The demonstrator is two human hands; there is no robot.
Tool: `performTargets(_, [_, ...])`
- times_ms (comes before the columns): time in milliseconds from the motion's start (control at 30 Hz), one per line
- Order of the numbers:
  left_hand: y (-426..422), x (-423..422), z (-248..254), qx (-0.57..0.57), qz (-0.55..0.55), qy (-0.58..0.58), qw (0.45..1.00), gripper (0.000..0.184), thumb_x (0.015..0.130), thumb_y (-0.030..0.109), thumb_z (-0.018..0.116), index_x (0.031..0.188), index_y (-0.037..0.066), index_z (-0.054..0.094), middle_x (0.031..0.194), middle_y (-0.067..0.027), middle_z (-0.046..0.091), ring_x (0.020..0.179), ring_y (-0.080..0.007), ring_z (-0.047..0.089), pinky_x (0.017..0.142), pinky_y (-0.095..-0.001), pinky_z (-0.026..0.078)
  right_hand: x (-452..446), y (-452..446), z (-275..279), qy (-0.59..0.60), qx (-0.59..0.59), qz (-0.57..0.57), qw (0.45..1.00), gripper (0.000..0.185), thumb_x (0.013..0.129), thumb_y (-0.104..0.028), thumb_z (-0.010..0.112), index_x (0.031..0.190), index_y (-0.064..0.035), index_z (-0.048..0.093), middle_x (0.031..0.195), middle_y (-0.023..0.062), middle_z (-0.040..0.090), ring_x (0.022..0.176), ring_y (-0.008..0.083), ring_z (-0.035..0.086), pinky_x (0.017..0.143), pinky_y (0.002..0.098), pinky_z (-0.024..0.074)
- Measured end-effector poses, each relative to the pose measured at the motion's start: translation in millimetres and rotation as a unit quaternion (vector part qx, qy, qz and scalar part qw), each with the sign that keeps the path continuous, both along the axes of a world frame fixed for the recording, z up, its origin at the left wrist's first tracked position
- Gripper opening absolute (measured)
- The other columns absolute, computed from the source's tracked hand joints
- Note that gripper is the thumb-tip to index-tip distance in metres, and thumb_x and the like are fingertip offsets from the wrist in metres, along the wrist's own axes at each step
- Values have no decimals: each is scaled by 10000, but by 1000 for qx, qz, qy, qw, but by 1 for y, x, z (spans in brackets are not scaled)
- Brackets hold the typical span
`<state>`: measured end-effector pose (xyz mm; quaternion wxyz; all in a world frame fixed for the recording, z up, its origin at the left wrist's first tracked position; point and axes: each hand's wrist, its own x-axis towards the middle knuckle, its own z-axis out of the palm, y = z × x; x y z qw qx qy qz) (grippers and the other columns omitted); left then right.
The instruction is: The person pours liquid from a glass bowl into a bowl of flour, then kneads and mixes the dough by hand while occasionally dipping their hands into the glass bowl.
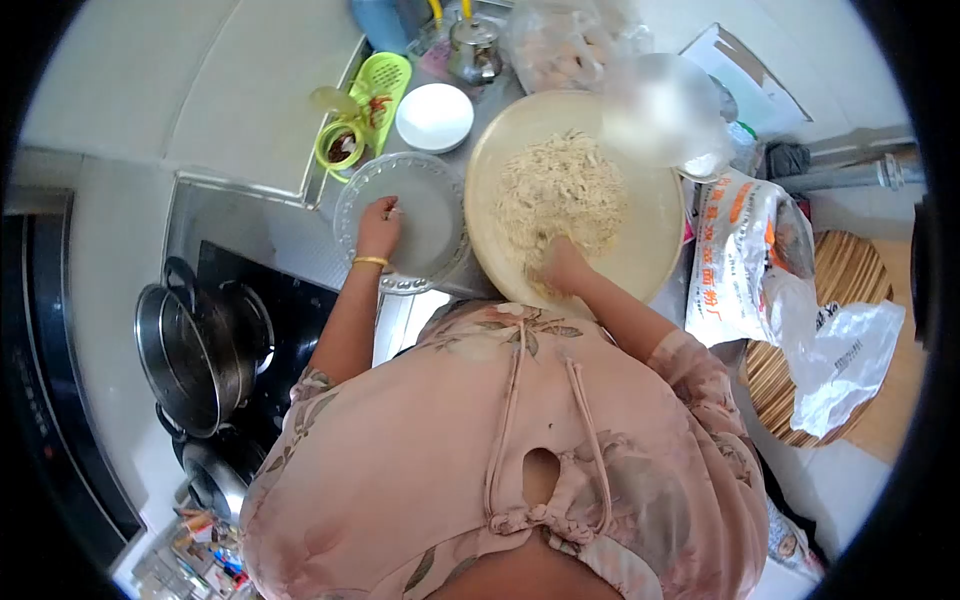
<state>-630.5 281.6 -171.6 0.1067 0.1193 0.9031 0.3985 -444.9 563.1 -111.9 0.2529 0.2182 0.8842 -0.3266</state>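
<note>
A large cream-coloured basin (655,262) holds shaggy, crumbly flour dough (560,190). My right hand (563,266) reaches into the near side of this basin, its fingers sunk in the dough and mostly hidden. To the left stands a clear bowl (350,205) with a patterned rim and cloudy liquid inside. Over that bowl's left part is my left hand (379,230), a gold bangle at its wrist. The left fingers are curled together, and what they may hold is too small to make out.
Behind the bowls are a white plate (435,117), an open jar (341,146), a green tray (382,85) and a metal pot (474,50). A flour bag (735,260) stands at right, by a round striped board (800,400). A steamer pot (190,350) sits on the black cooktop.
</note>
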Motion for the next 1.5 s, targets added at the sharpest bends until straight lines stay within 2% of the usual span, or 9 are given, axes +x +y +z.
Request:
performTargets(167, [14, 3, 24, 33, 1, -172, 985, 302, 869, 231, 532, 1080, 28, 605, 916, -116, 641, 759, -202, 626, 678, -315, 503, -13, 22, -35, 106, -197, -289, 931, 513, 722, -249, 690, 1100, 58, 527, 1035, 249, 590, 953, 371, 569, 813, 383, 448])
performTargets(433, [49, 15, 36, 169, 38, -538, 825, 235, 898, 242, 480, 855, 48, 606, 715, -59, 598, 608, -179, 582, 532, -300, 477, 11, 41, 10, 225, -74, -170, 956, 409, 739, -222, 659, 1086, -17, 590, 1014, 202, 616, 950, 334, 581, 825, 369, 445])
performTargets(533, [36, 8, 13, 262, -3, -694, 670, 250, 912, 278, 482, 802, 78, 584, 734, -60, 585, 604, -156, 549, 551, -269, 460, 8, 33, 27, 181, -60, -138, 972, 421, 743, -183, 642, 1114, 4, 573, 1057, 208, 595, 996, 332, 557, 880, 361, 419])
performTargets(733, [44, 9, 107, 435, -12, -691, 578, 252, 915, 283, 489, 754, 94, 531, 683, -34, 537, 512, -112, 407, 508, -244, 372, 13, 45, -14, 203, -40, -138, 969, 374, 754, -219, 646, 1071, -28, 599, 1025, 215, 600, 971, 341, 567, 848, 383, 435])
performTargets(933, [125, 27, 172, 353, -162, -489, 781, 296, 928, 313, 463, 1048, 65, 570, 995, -91, 608, 835, -185, 597, 752, -302, 478, 13, 54, -28, 185, -10, -103, 977, 325, 746, -199, 654, 1036, -57, 620, 1010, 214, 600, 968, 345, 564, 852, 379, 434])
performTargets(1067, [144, 41, 191, 174, -244, -294, 908, 502, 925, 349, 472, 1329, 60, 399, 1361, -77, 405, 1200, -187, 443, 929, -336, 396, 10, 41, 28, 138, 1, -111, 984, 340, 741, -189, 656, 1052, -57, 612, 1028, 237, 586, 982, 351, 555, 862, 378, 430])
performTargets(1233, [79, 20, 154, 220, -93, -139, 961, 390, 835, 202, 627, 1172, 23, 549, 1113, -90, 596, 961, -182, 563, 824, -317, 446, 12, 45, 3, 192, 9, -115, 975, 405, 740, -236, 659, 1047, 19, 591, 1035, 261, 575, 981, 380, 551, 861, 404, 435])
performTargets(1333, [26, 14, 114, 13, 0, 95, 995, 307, 773, 120, 663, 1055, 18, 597, 1009, -120, 616, 877, -235, 587, 800, -336, 457, 6, 44, -1, 159, 68, -96, 980, 440, 740, -233, 655, 1087, 23, 565, 1054, 260, 567, 999, 382, 542, 880, 406, 426])
performTargets(1500, [-16, 32, 94, -41, 58, 98, 993, 197, 730, 58, 643, 918, 9, 612, 972, -154, 598, 905, -320, 567, 824, -375, 449, 1, 31, 16, 196, 49, -79, 976, 498, 739, -220, 653, 1158, 14, 521, 1092, 248, 557, 1037, 380, 524, 909, 406, 414])
